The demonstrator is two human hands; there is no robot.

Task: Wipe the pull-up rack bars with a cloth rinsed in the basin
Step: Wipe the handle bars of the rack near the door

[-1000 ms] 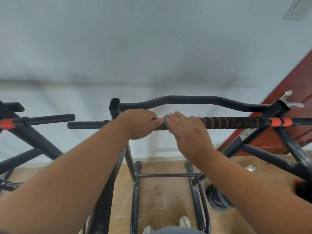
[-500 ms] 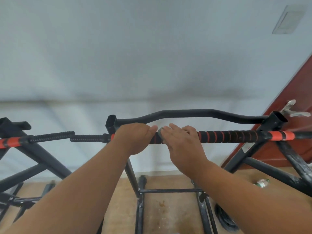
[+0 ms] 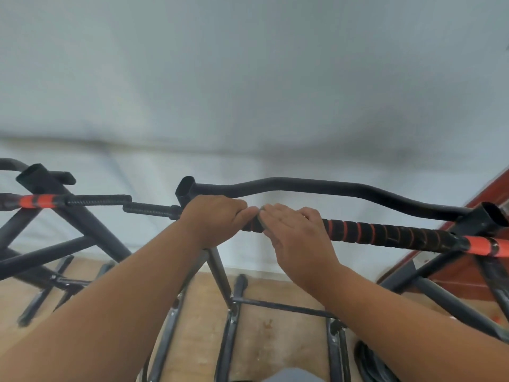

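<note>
The pull-up rack's front bar point(image 3: 385, 234) runs across the view, with black foam ringed in orange and an orange end at the right. My left hand point(image 3: 217, 219) grips this bar just right of the rack's left post. My right hand point(image 3: 297, 235) lies over the bar next to it, fingers curled round a grey cloth point(image 3: 261, 216) wrapped on the bar. Only the cloth's edge shows between the two hands. A curved black top bar point(image 3: 303, 183) runs behind them.
A second rack point(image 3: 55, 202) with an orange-banded bar stands at the left. A red door point(image 3: 468, 271) is at the right. Below are the rack's legs and crossbar point(image 3: 275, 306), the wooden floor, and dark weight plates point(image 3: 366, 362). No basin is in view.
My right hand with the cloth has slid slightly left along the bar, closer to my left hand. The left hand keeps its grip. The view has shifted.
</note>
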